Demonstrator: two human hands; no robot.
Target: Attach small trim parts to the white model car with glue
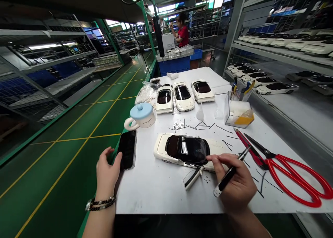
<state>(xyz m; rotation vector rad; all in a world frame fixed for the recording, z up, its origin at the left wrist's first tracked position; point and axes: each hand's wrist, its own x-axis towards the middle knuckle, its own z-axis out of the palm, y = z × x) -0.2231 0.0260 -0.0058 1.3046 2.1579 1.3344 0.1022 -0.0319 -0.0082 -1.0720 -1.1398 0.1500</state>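
A white model car (161, 144) with a dark roof lies sideways on the white table (156, 196), its near door swung out. My right hand (235, 182) holds a black-and-silver pen-like tool (225, 181) in its curled fingers, and its index fingertip reaches the car's windshield edge. Beside the table's left edge, my left hand (108, 167) has thumb and fingers apart at the side of a black phone (128, 149). Large red-handled scissors (293, 177) and red tweezers (249, 148) lie right of my right hand.
Three more white model cars (183, 96) stand behind, near a blue-lidded mug (142, 116). A clear box (238, 113) is at the right, with thin black strips (200, 125) scattered before it. Shelves (275, 49) of cars line the right; a person in red (183, 35) sits beyond.
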